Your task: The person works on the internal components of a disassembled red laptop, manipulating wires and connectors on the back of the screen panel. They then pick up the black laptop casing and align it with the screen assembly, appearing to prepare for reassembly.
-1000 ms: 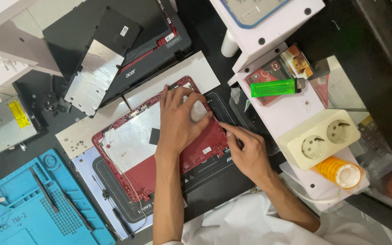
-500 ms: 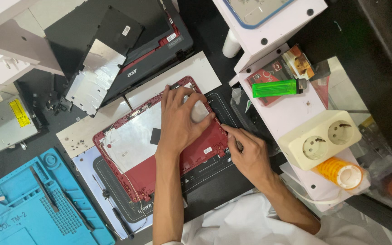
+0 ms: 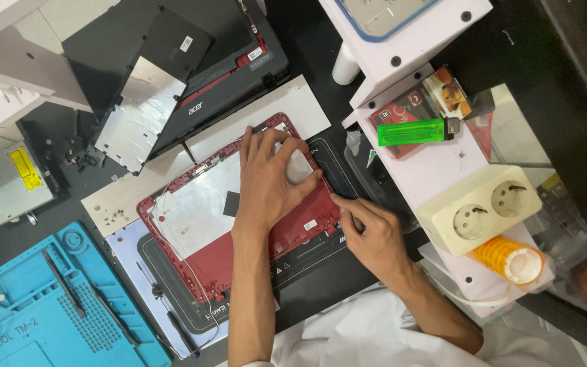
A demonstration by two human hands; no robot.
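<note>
A red laptop cover with a silvery foil sheet inside lies on a black-and-white work mat. My left hand is spread over the cover's upper right part and presses it down. Its fingers reach the far edge, and its thumb lies beside a whitish round patch. My right hand sits at the cover's right edge, its fingertips pinched against the rim near the corner. I cannot tell whether a small tool is between those fingers.
A black laptop base and a silver panel lie at the back. A grey drive sits left, a blue silicone mat bottom left. A white shelf on the right holds a green lighter, a cream double socket and an orange tape roll.
My right fingertips have crept a little nearer along the cover's right edge. My left hand has stayed in place on the cover.
</note>
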